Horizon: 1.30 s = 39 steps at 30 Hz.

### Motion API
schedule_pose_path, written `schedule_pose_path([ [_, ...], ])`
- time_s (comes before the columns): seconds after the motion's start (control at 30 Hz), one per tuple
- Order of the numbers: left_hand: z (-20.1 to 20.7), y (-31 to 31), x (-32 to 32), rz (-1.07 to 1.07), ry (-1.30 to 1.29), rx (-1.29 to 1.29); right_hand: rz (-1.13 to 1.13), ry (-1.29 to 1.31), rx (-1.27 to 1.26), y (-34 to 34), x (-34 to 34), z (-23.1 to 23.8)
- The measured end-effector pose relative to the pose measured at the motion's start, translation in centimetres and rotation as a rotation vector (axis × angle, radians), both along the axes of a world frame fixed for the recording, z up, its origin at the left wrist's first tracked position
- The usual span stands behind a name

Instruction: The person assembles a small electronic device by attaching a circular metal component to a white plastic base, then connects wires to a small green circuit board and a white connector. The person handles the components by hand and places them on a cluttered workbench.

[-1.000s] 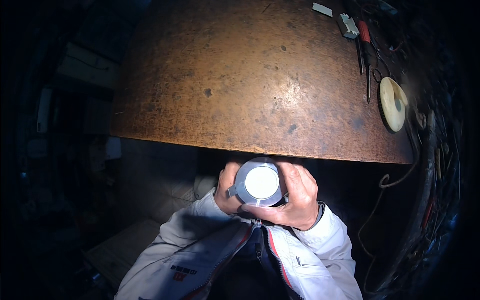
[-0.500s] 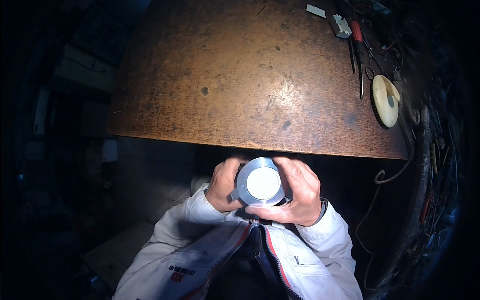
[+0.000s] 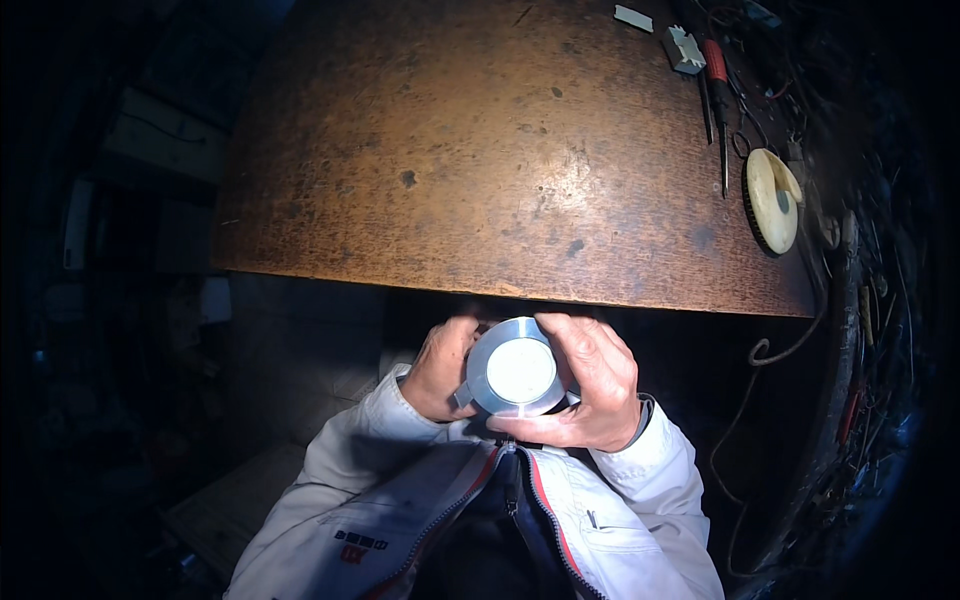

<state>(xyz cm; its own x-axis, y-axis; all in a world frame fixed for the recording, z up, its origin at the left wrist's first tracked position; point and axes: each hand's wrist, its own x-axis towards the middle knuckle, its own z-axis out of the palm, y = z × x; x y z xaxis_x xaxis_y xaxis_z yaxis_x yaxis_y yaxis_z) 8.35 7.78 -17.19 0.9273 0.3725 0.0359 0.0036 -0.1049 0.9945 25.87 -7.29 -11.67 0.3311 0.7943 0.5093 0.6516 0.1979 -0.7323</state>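
Just in front of the table's near edge, I hold a round downlight [image 3: 521,370] between both hands. It has a wide silver rim, a bright white face turned up toward me, and a small tab sticking out at its lower left. My left hand [image 3: 440,368] grips its left side, with most of the fingertips hidden behind the rim. My right hand [image 3: 592,385] wraps the right side, its thumb along the lower rim and its fingers over the upper right. The underside of the downlight is hidden.
A worn brown wooden table [image 3: 450,170] spans the view ahead. Along its right side lie a red-handled screwdriver [image 3: 717,95], a small white box-shaped part [image 3: 684,50], a flat white piece [image 3: 634,18] and a cream oval brush [image 3: 772,200]. A cord [image 3: 790,352] hangs at the right.
Both hands and the downlight have shifted very slightly left, and the downlight is turned a little. The grip stays the same.
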Motion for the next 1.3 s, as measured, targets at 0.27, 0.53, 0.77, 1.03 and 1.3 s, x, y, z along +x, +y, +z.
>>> schedule_pose_path([
  [0.27,1.5,1.0,0.0,-0.128,-0.012,-0.064,-0.013,-0.02,-0.021,-0.4,0.0,0.1],
  [0.53,1.5,-0.5,0.6,-0.023,-0.093,0.111,0.03,0.009,-0.017,-0.3,-0.4,0.0],
  [0.77,3.0,2.9,0.8,-0.387,0.012,-0.034,0.154,0.06,-0.004,-0.3,0.0,-0.2],
  [1.03,2.4,0.3,0.8,-0.054,-0.057,0.153,0.065,0.038,-0.058,-0.5,0.1,0.3],
  [1.3,0.9,1.1,1.1,-0.3,-0.05,-0.066,0.163,0.071,-0.059,-0.1,-0.3,-0.2],
])
